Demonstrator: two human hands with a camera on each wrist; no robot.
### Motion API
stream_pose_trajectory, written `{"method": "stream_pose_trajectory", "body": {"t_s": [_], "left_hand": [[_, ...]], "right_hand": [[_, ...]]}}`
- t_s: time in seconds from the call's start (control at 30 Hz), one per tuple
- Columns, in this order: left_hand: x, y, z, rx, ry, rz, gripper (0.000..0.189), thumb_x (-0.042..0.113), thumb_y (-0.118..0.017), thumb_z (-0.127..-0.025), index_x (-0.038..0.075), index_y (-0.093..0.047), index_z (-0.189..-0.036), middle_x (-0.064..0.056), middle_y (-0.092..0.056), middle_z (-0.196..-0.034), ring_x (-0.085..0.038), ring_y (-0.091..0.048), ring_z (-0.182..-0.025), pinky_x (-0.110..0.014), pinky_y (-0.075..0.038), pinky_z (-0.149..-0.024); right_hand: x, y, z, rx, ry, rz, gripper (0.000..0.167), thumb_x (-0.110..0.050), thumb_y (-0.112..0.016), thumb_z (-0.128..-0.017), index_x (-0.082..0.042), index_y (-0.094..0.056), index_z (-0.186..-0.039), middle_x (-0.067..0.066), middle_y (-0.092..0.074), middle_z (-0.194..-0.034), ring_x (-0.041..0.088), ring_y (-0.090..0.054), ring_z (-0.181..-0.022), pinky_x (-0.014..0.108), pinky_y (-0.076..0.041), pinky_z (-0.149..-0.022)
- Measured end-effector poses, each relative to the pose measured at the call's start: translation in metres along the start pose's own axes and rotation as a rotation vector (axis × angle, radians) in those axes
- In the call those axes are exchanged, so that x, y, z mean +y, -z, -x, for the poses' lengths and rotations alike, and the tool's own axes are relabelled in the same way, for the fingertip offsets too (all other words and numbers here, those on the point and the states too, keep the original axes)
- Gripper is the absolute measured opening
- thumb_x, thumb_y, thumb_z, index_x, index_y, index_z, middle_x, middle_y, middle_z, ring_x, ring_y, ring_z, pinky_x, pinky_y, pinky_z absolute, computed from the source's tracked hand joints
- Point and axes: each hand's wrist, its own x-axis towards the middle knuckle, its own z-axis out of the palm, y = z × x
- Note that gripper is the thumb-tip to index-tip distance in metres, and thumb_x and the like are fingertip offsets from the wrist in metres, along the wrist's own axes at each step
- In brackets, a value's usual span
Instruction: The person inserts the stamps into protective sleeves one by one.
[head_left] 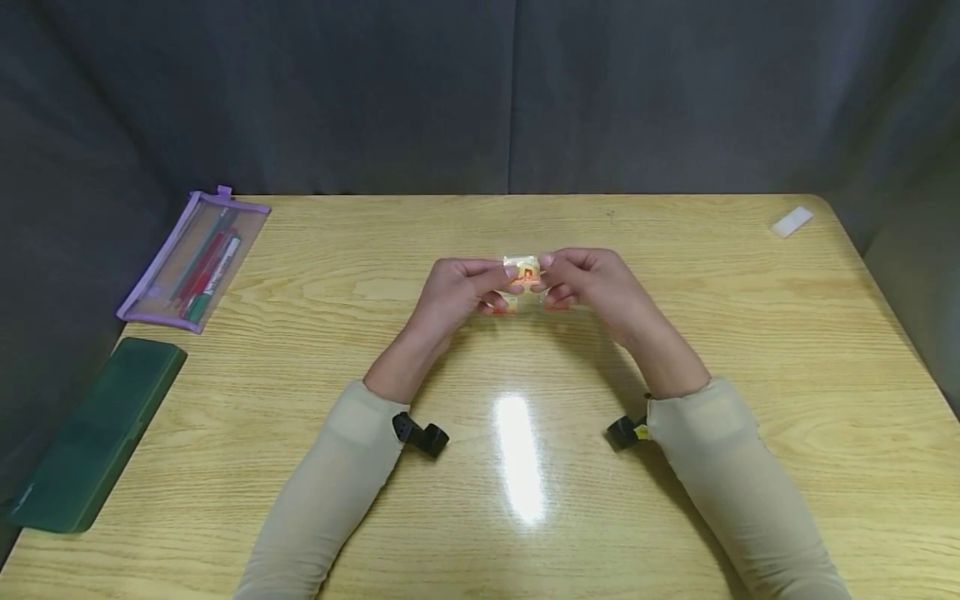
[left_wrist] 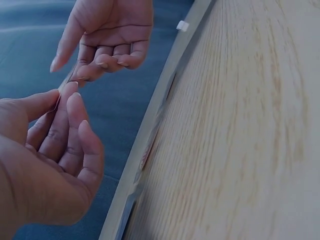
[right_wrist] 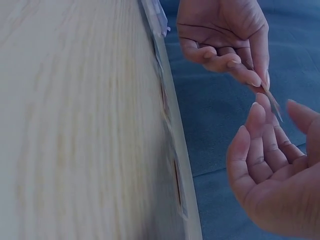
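A small thin piece printed in yellow and orange, like a flat packet (head_left: 528,272), is held up over the middle of the table. My left hand (head_left: 453,292) pinches its left side between thumb and index finger. At the opposite side is my right hand (head_left: 600,287); in the right wrist view its fingers (right_wrist: 270,145) lie beside the piece, the thumb standing away from it. Two similar printed pieces lie on the table below, one partly behind the left fingers (head_left: 512,306), the other (head_left: 557,303) partly behind the right fingers.
A clear zip pouch (head_left: 176,250) with purple trim holds markers at the back left. In front of it lies a dark green case (head_left: 101,433). A small white block (head_left: 792,222) sits near the back right corner of the wooden table (head_left: 787,350). Dark curtains (head_left: 337,100) hang behind.
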Motion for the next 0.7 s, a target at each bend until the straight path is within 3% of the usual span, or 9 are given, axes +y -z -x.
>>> {"method": "stream_pose_trajectory", "body": {"t_s": [0.17, 0.3, 0.43, 0.7], "left_hand": [[-0.0014, 0.0010, -0.0011, 0.006, -0.015, -0.002, 0.030, 0.026, -0.074, -0.095, 0.004, -0.077, -0.115, -0.007, -0.079, -0.090, -0.012, -0.069, -0.063, -0.031, -0.055, -0.067], [-0.0019, 0.0032, -0.0022, 0.026, -0.017, 0.004, 0.034, 0.027, -0.073, -0.095, 0.003, -0.075, -0.119, -0.003, -0.079, -0.089, -0.013, -0.070, -0.065, -0.031, -0.056, -0.067], [-0.0016, 0.0041, -0.0019, 0.024, -0.016, 0.003, 0.034, 0.027, -0.073, -0.095, 0.002, -0.074, -0.119, 0.001, -0.078, -0.087, -0.013, -0.069, -0.065, -0.032, -0.054, -0.068], [-0.0001, 0.0000, 0.0003, -0.021, 0.040, -0.014, 0.028, 0.019, -0.075, -0.093, 0.011, -0.075, -0.119, -0.010, -0.077, -0.097, -0.017, -0.069, -0.068, -0.038, -0.061, -0.078]], "right_hand": [[0.0011, 0.0003, -0.0014, 0.046, 0.003, 0.049, 0.031, -0.024, -0.065, -0.101, 0.002, -0.069, -0.117, -0.001, -0.072, -0.085, 0.018, -0.071, -0.077, 0.035, -0.061, -0.081], [0.0017, 0.0007, -0.0016, 0.089, 0.018, 0.068, 0.031, -0.025, -0.067, -0.100, 0.003, -0.070, -0.115, 0.000, -0.071, -0.083, 0.023, -0.070, -0.080, 0.038, -0.060, -0.083], [0.0016, 0.0013, -0.0016, 0.095, 0.026, 0.083, 0.031, -0.025, -0.067, -0.100, 0.003, -0.071, -0.113, 0.000, -0.071, -0.085, 0.024, -0.070, -0.081, 0.038, -0.060, -0.085], [0.0042, 0.0010, -0.0027, 0.056, 0.037, 0.089, 0.026, -0.019, -0.066, -0.098, 0.000, -0.069, -0.115, -0.004, -0.071, -0.091, 0.020, -0.070, -0.079, 0.036, -0.060, -0.080]]}}
